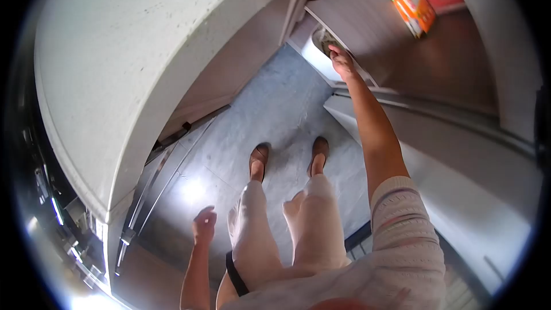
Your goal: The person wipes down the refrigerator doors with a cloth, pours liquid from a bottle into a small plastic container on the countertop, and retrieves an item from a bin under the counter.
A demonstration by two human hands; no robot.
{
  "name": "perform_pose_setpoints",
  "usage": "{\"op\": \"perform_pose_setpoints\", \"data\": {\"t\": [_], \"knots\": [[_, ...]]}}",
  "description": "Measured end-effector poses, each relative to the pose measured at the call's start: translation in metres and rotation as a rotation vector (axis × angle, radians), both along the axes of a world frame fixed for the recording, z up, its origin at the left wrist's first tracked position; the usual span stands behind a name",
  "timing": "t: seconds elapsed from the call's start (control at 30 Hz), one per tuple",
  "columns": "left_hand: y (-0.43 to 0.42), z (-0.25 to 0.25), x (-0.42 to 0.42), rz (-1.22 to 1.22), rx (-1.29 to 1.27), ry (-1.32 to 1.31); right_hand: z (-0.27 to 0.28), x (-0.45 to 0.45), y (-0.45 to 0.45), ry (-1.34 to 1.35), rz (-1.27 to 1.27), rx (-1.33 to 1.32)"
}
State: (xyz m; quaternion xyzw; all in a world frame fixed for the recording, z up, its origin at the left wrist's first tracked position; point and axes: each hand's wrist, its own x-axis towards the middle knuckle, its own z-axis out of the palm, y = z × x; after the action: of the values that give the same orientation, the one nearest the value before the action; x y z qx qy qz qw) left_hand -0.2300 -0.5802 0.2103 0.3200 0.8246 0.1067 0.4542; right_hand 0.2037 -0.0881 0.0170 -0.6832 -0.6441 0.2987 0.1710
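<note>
My right hand point(342, 63) reaches out at full arm's length over a white bin point(317, 59), which stands in a narrow opening below a counter. Its fingers are drawn together at the bin's near rim; whatever they may hold is too small or hidden to name. Inside the bin lies something dark that I cannot identify. Down by my leg hangs my left hand point(205, 225), away from any object, its fingers loosely bent and apart with nothing in them.
A pale speckled countertop point(160, 28) curves along the left. An orange packet point(414, 10) stands on the brown surface point(453, 57) at upper right, beside red, white and green items. Open drawers point(155, 183) jut out at left over the grey floor point(275, 97).
</note>
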Motion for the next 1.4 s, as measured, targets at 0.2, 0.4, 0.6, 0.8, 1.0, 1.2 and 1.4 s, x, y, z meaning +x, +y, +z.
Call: {"op": "perform_pose_setpoints", "data": {"t": [0.2,0.4,0.6,0.8,1.0,1.2,1.4], "knots": [[-0.048,-0.01,0.028,0.135,-0.022,0.085,-0.031,-0.004,0.052,-0.306,0.166,-0.107],[-0.048,-0.013,0.047,0.134,-0.043,0.152,-0.042,-0.005,0.07,-0.494,0.313,-0.104],[-0.047,-0.008,0.042,0.088,-0.116,0.168,-0.068,0.003,0.084,-0.658,0.427,0.058],[-0.046,-0.011,0.043,0.041,-0.098,0.146,-0.017,-0.004,0.053,-0.476,0.182,-0.042],[-0.031,-0.013,0.041,-0.044,-0.049,0.063,0.003,-0.004,0.014,0.45,-0.228,-0.222],[0.0,0.015,0.027,-0.198,0.048,0.01,0.095,-0.04,-0.066,0.528,-0.085,-0.045],[0.068,0.05,0.02,-0.252,0.281,-0.135,0.254,-0.097,-0.165,0.93,-0.2,-0.453]]}}
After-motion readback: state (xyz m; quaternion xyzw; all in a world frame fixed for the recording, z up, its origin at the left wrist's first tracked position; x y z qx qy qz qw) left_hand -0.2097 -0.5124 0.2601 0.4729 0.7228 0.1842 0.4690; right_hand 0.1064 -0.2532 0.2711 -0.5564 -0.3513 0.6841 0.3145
